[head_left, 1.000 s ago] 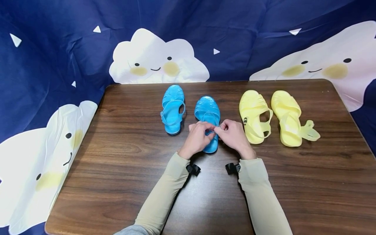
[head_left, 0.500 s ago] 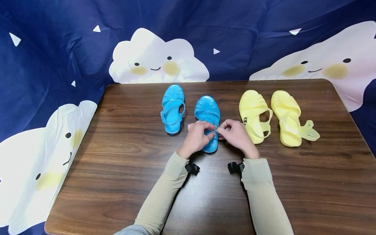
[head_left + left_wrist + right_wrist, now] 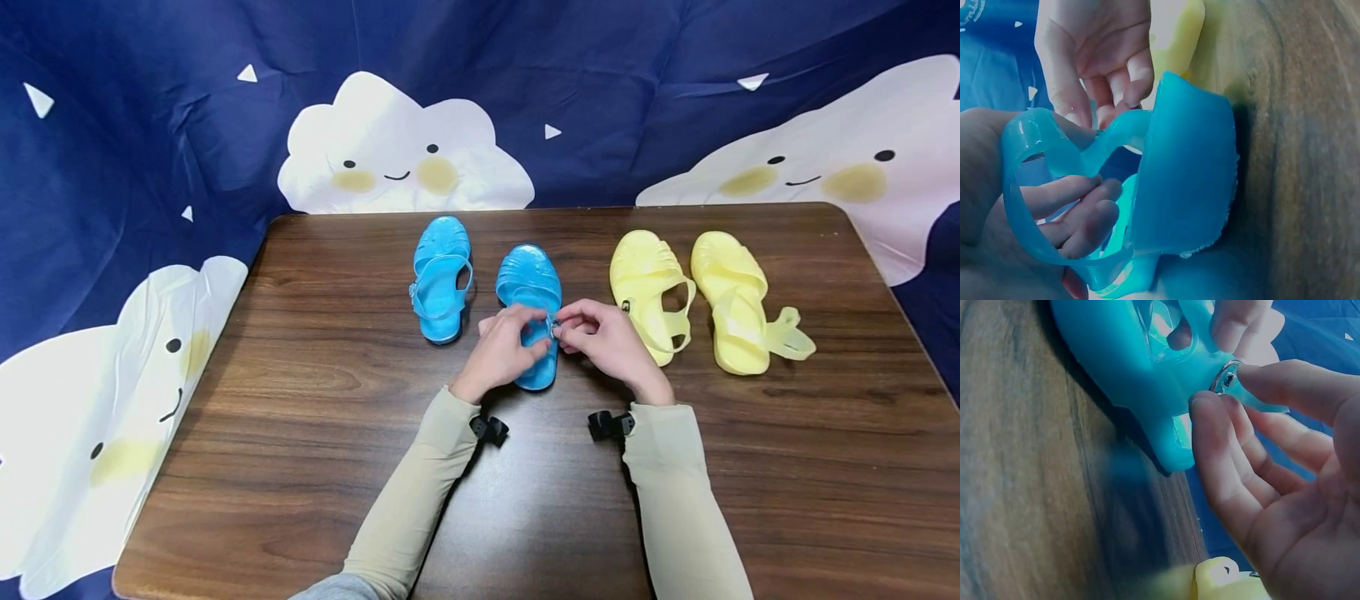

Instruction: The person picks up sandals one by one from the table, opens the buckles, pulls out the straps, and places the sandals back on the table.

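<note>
Set on the table (image 3: 300, 433), between both hands: the blue sandal (image 3: 528, 275), sole down, toe away from the person, likely turned so for easy reach to the strap (image 3: 1027, 128). Held by that strap in the left hand (image 3: 502, 348), fingers bent, some visible through the loop; probably to steady it. Pinched at the metal buckle (image 3: 1227, 380) by the right hand (image 3: 609, 346), thumb and finger nearly together, other fingers loosely bent; probably a fine grip to suit a small part. Can't tell strap end threaded or loose: blocked by fingertips. Covered too: part of the insole, by the left hand in the head view. Parked to the left: the other blue sandal (image 3: 442, 292), strap looped. Standing to the right: first yellow sandal (image 3: 647, 258), strap looped, then second yellow sandal (image 3: 729, 260), strap splayed sideways. Apparently paired by colour. Cut off at bottom of right wrist view: a yellow piece (image 3: 1225, 584), can't say which sandal
</note>
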`<state>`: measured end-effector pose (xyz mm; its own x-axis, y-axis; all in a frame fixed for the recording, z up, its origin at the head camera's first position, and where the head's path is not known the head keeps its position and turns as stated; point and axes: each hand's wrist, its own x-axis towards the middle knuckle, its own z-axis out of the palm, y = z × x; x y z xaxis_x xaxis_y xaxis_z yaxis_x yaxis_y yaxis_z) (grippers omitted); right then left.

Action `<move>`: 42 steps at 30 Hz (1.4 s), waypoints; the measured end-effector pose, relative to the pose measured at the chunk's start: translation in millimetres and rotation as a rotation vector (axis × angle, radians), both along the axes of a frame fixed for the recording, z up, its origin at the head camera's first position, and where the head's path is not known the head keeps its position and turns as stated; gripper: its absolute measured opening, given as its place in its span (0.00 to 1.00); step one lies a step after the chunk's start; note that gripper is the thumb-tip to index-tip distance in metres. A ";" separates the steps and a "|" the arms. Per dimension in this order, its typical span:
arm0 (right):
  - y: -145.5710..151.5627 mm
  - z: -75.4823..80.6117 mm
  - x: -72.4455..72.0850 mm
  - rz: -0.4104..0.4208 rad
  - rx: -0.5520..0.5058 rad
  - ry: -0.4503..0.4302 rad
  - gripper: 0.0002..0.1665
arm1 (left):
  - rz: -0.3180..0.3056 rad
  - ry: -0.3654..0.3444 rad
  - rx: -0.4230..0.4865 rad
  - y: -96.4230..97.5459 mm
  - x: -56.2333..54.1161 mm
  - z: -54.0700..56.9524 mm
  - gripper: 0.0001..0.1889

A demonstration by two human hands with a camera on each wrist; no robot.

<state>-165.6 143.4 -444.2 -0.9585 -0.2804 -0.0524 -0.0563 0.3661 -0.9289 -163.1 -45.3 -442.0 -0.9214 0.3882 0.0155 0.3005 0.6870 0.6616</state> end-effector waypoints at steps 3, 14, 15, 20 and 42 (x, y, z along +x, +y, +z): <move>0.5 -1.1 -0.2 0.016 0.022 0.014 0.13 | -0.010 -0.029 0.045 -0.4 -0.3 0.2 0.19; -6.1 -4.0 0.3 0.019 0.054 0.064 0.14 | 0.100 -0.037 0.158 2.7 -2.0 -3.1 0.14; -6.4 -4.1 0.5 0.019 0.052 0.061 0.14 | 0.107 -0.033 0.163 3.1 -1.9 -3.7 0.13; -5.3 -3.0 1.4 0.033 0.049 0.062 0.16 | 0.133 -0.012 0.183 4.7 -1.6 -5.4 0.11; -10.4 14.1 9.6 0.075 0.105 0.167 0.17 | 0.228 0.033 0.240 11.6 -0.1 -8.0 0.09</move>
